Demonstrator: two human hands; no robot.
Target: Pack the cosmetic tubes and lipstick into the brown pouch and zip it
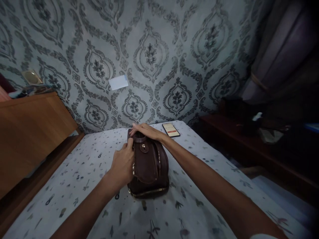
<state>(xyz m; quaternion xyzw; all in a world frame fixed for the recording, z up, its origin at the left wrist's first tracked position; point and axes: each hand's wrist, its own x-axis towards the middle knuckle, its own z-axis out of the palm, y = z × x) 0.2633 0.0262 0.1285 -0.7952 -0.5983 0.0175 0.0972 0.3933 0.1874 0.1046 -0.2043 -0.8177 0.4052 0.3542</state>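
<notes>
A dark brown leather bag (151, 167) with gold zip trim lies on a bed with a pale patterned sheet (82, 186). My left hand (123, 164) rests against the bag's left side, fingers curled onto its upper edge. My right hand (147, 130) lies flat over the bag's far top end, near its handle. Both hands touch the bag; whether either one truly grips it is unclear.
A phone (170, 129) with a lit screen lies on the sheet just beyond the bag, to the right. A wooden headboard (27, 132) stands at the left. Patterned wallpaper (154, 56) fills the back. A dark shelf (249, 139) and curtain sit at the right.
</notes>
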